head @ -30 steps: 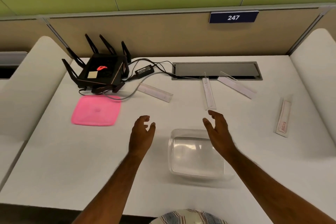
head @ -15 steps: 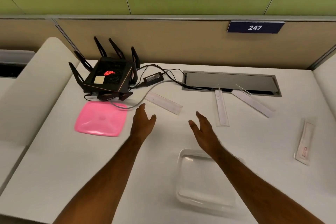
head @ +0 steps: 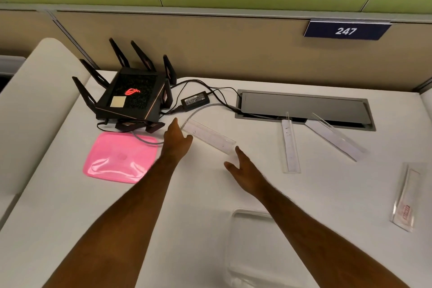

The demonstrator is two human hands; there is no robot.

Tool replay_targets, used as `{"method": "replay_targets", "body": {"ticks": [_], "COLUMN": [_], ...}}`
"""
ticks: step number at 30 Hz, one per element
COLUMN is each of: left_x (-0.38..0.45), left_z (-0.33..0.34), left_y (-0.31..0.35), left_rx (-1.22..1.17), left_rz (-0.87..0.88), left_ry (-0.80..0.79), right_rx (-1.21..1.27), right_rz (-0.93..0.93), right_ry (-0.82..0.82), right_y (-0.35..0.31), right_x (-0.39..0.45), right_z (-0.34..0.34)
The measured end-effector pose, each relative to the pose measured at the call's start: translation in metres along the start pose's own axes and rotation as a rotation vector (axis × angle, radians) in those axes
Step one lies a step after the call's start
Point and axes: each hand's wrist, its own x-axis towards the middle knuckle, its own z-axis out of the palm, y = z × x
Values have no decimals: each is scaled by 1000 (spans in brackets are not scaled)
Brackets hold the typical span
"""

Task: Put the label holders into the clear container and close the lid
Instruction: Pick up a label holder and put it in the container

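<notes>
Hands have moved up the desk in the head view since a second ago: the left hand (head: 176, 140) and right hand (head: 243, 170), both open and holding nothing, now bracket the nearest label holder (head: 209, 137), fingertips at its two ends, so a first pickup looks imminent. The clear container (head: 251, 250) sits empty near the front edge, its pink lid (head: 120, 161) off to the left, three more holders lying right. The only readable writing is "247" on the blue sign (head: 346, 30).
</notes>
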Motion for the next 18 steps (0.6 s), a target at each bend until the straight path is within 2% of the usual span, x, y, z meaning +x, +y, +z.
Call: {"method": "replay_targets", "body": {"ticks": [8,18], "left_x": [8,2], "left_z": [11,9], "left_y": [-1,-2], "left_rx": [-9,-61], "left_rz": [9,60], "left_ry": [9,29], "right_rx": [85,203], "right_rz": [31,10], "right_ry": [-11,75], "right_y": [-7,-15], "right_x": [8,0], "right_z": [17,11]}}
